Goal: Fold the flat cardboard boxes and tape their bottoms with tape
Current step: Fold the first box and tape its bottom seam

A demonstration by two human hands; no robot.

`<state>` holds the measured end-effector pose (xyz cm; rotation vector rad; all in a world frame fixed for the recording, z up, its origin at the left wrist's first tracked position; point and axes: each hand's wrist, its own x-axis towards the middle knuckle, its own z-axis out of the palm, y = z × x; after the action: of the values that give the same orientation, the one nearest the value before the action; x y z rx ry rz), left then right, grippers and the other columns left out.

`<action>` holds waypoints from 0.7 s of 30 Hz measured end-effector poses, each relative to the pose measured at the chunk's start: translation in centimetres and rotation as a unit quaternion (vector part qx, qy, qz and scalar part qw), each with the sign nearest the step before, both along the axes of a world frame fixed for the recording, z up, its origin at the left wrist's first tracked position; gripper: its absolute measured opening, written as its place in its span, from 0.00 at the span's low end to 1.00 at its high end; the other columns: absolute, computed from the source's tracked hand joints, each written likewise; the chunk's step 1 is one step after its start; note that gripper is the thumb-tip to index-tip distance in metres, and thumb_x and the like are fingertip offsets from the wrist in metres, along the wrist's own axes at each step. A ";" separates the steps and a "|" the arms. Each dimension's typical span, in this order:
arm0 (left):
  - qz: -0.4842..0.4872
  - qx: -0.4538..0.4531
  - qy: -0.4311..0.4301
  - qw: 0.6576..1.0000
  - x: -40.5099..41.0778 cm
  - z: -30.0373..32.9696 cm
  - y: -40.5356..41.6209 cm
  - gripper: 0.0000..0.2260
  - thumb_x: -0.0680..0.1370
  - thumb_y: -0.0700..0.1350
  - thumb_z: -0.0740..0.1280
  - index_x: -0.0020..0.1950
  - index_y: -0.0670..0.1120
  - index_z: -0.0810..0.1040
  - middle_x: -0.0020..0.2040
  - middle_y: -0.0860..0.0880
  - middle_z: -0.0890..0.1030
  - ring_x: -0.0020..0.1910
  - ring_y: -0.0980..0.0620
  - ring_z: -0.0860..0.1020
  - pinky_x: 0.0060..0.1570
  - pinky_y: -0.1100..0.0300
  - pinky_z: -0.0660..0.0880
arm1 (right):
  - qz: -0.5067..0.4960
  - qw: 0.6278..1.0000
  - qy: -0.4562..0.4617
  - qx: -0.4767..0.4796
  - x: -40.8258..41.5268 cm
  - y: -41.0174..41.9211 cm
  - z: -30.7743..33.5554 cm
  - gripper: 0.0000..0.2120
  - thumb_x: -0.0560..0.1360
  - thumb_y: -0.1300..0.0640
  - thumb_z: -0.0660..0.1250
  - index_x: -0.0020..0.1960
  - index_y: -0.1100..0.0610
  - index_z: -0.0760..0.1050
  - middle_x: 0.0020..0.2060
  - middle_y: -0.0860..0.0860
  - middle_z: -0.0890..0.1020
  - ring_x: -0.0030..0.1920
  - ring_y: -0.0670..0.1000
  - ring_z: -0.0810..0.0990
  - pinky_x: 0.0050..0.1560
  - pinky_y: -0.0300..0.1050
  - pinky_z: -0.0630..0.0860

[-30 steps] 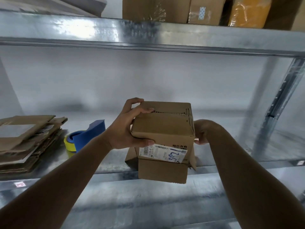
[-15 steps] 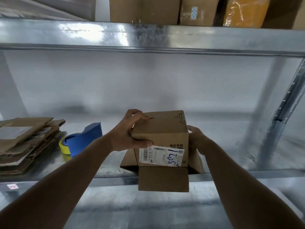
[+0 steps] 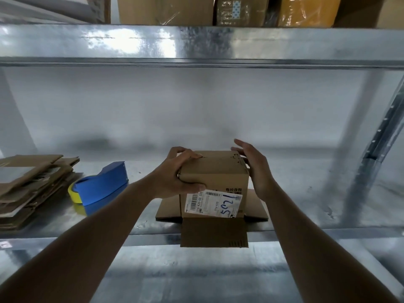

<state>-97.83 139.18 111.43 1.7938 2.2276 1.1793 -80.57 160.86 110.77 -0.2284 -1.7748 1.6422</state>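
Cardboard box (image 3: 215,178) stands on the metal shelf (image 3: 328,193) at the front edge, its lower flaps splayed outward, the front flap (image 3: 214,232) hanging over the lip. A white label (image 3: 213,203) with a barcode and blue handwriting is stuck to the near face. The left hand (image 3: 175,173) grips the box's upper left corner, fingers curled over the top and thumb pressed along the front. The right hand (image 3: 254,167) lies against the right side with its fingers straight, holding nothing. To the left, well apart from the box, a blue tape dispenser (image 3: 102,184) with a yellow roll sits on the shelf, and beyond it a stack of flat cardboard boxes (image 3: 28,189). Nothing stands between them and the box. Behind is a pale wall (image 3: 196,110); a steel upright (image 3: 384,132) rises at right. An upper shelf (image 3: 196,44) carries wrapped cartons (image 3: 240,9).
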 end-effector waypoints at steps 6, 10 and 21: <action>0.019 -0.005 -0.008 1.000 0.0 0.1 1.4 0.33 0.69 0.56 0.82 0.69 0.60 0.70 0.69 0.54 0.62 0.59 0.59 0.74 0.46 0.68 0.80 | -0.004 0.973 -0.131 0.187 0.2 -0.7 3.3 0.12 0.81 0.46 0.69 0.63 0.41 0.84 0.73 0.38 0.73 0.72 0.40 0.70 0.70 0.44 0.70; 0.025 -0.024 -0.023 0.999 -0.1 0.0 2.0 0.35 0.68 0.58 0.82 0.71 0.62 0.69 0.72 0.57 0.60 0.62 0.58 0.73 0.50 0.67 0.79 | -0.077 0.877 -0.252 0.402 -0.7 -2.7 4.3 0.18 0.82 0.45 0.62 0.70 0.42 0.77 0.65 0.42 0.79 0.60 0.45 0.77 0.61 0.50 0.77; 0.101 -0.094 -0.036 0.990 -2.1 0.1 -1.7 0.48 0.68 0.80 0.62 0.81 0.70 0.41 0.85 0.56 0.50 0.82 0.48 0.55 0.77 0.45 0.61 | -0.151 0.816 -0.292 0.475 -3.1 -4.9 4.6 0.20 0.83 0.42 0.55 0.71 0.38 0.76 0.62 0.43 0.78 0.56 0.48 0.78 0.49 0.49 0.73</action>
<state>-99.98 137.48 111.57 1.4627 2.4320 1.0038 -83.69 155.96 115.35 -0.5376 -2.6210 0.3146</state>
